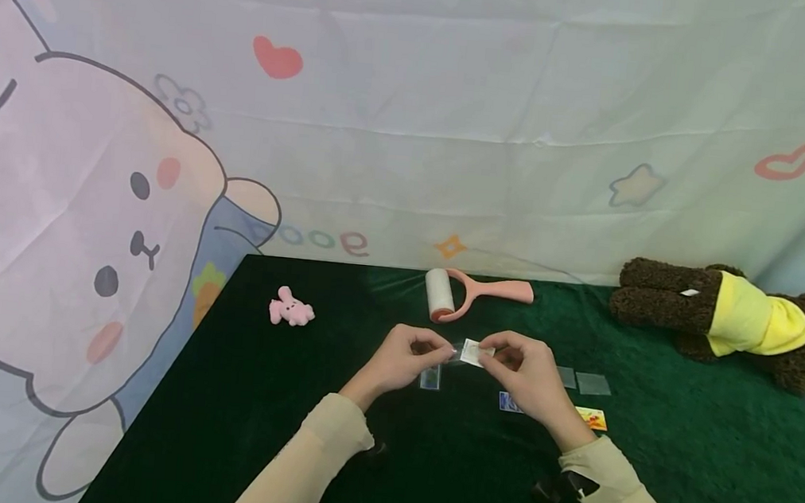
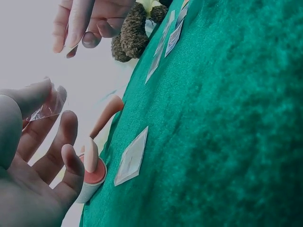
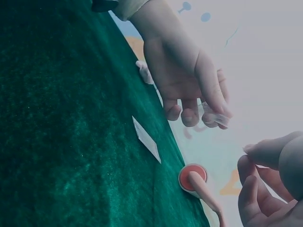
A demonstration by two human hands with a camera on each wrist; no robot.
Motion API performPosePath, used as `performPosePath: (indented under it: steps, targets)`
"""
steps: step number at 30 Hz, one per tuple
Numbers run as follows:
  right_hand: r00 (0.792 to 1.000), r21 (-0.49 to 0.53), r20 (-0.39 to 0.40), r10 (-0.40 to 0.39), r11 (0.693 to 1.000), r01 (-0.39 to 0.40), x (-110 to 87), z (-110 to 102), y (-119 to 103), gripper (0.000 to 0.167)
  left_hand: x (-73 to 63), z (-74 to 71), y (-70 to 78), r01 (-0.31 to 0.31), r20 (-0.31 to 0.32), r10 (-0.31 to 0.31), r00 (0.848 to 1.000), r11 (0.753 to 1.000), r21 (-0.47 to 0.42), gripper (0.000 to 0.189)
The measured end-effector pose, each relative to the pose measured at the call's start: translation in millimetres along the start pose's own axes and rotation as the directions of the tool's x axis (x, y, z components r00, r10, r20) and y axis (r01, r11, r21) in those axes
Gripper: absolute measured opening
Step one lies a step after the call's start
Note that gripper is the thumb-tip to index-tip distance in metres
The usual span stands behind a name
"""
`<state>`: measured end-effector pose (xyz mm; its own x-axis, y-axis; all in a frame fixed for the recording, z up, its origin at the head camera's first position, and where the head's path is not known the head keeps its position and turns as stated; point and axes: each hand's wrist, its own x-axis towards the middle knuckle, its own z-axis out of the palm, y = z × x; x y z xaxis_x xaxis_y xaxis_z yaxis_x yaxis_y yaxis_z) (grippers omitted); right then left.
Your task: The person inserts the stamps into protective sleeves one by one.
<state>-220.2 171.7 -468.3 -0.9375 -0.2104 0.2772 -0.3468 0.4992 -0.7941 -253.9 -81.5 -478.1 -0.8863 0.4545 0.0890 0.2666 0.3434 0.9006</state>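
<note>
Both hands are raised over the green cloth, fingertips close together. My left hand [image 1: 396,360] pinches a small clear plastic sleeve [image 2: 49,110] between thumb and forefinger, its other fingers loosely bent. Between the thumb and forefinger of my right hand [image 1: 526,376] is a small whitish card [image 1: 471,352], its pale face toward the head camera. In the left wrist view only a thin edge shows under the right fingertips. A sleeved card [image 1: 430,378] lies on the cloth below the left hand. Near the right wrist lie a blue card [image 1: 510,402] and a yellow card [image 1: 591,418].
Two clear sleeves, one a flat grey rectangle [image 1: 593,384], lie right of the right hand. Behind the hands rests a lint roller with a pink handle [image 1: 503,291]. A pink plush toy [image 1: 291,308] sits back left; a brown teddy bear [image 1: 665,294] in yellow lies back right.
</note>
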Motion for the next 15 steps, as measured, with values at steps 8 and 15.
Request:
performPosePath:
  steps: [8, 15]
  targets:
    - [1.0, -0.017, 0.01, -0.01, 1.0, 0.01, -0.1, -1.2, -0.5, 0.011, -1.0, 0.2, 0.4, 0.013, -0.019, -0.013, 1.0, 1.0, 0.009, 0.019]
    - [1.0, -0.031, 0.012, -0.029, 0.999, 0.03, 0.0, -1.8, -0.2, 0.011, -1.0, -0.7, 1.0, 0.021, 0.012, -0.021, 1.0, 1.0, 0.001, 0.022]
